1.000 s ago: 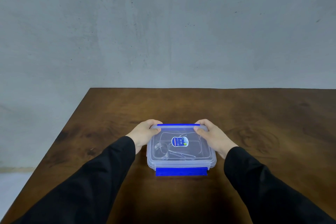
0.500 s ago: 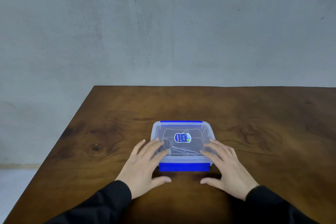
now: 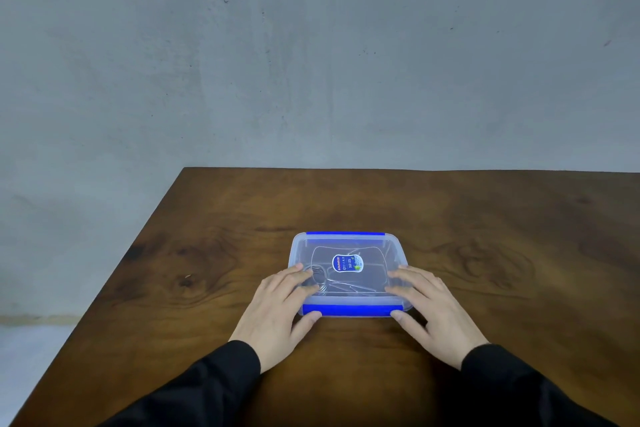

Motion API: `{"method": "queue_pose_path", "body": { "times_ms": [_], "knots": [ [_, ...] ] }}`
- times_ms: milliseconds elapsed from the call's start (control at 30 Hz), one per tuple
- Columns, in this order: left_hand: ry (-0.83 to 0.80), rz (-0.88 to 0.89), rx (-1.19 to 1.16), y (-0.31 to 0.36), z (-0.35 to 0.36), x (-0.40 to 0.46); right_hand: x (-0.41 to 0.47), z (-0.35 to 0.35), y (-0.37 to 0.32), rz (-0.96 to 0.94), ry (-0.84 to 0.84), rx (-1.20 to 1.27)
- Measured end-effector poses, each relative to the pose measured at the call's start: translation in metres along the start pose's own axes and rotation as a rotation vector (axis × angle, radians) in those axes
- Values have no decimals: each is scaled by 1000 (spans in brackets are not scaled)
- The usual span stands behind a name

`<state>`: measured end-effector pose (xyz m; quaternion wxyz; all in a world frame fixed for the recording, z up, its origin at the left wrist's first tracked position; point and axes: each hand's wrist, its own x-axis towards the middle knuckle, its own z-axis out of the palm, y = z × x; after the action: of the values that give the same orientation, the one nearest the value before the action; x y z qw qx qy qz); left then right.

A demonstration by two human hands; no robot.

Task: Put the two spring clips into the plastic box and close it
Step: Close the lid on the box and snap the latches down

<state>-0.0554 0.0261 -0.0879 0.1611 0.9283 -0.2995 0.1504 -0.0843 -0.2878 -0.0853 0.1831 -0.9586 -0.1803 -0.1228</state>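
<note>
A clear plastic box (image 3: 348, 246) with blue latches sits on the wooden table, its lid on and a blue label in the middle of the lid. Wire spring clips (image 3: 332, 284) show faintly through the lid, in the near left part of the box. My left hand (image 3: 280, 308) lies on the box's near left corner, fingers spread on the lid, thumb at the left end of the near blue latch (image 3: 351, 309). My right hand (image 3: 429, 305) mirrors it on the near right corner, thumb at the latch's right end.
The brown wooden table (image 3: 207, 253) ends at a left edge that runs diagonally toward me, and its far edge meets a grey concrete wall (image 3: 311, 62). Pale floor shows at the lower left.
Both hands left the box's far corners and came back to its near corners. Since half a second ago the thumbs have moved in against the near blue latch.
</note>
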Motion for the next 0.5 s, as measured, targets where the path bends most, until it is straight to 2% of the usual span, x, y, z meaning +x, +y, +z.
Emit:
{"method": "queue_pose_path", "body": {
  "times_ms": [133, 500],
  "knots": [
    [-32, -116, -122, 6, 2, -1, 0, 2, -2, 47, -28, 50],
    [-19, -166, -141, 13, 3, -1, 3, -10, -11, 99, -106, 106]
  ]
}}
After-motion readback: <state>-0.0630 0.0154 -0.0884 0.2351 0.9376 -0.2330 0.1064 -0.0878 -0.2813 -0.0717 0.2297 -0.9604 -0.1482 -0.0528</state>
